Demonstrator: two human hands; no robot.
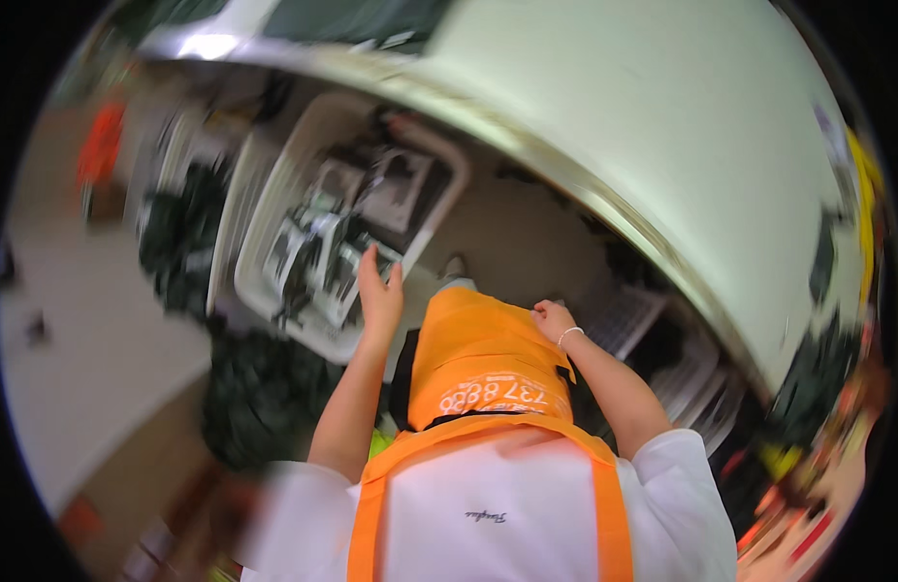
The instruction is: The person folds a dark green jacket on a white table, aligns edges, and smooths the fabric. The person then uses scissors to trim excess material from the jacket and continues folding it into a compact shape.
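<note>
The left hand (379, 291), fingers spread, touches the black parts in the white tray (274, 194) ahead, while the right hand (551, 318) pinches the orange apron (473, 359); better grip one part firmly.

We have one view only, from a head-worn fisheye camera that looks steeply down along the wearer's torso. The orange apron (478, 364) fills the lower centre at close range, and both forearms enter from the lower edge. The white bin (274, 218) lies farther off, upper left. Straight edges bend near the rim, and the corners are black.
</note>
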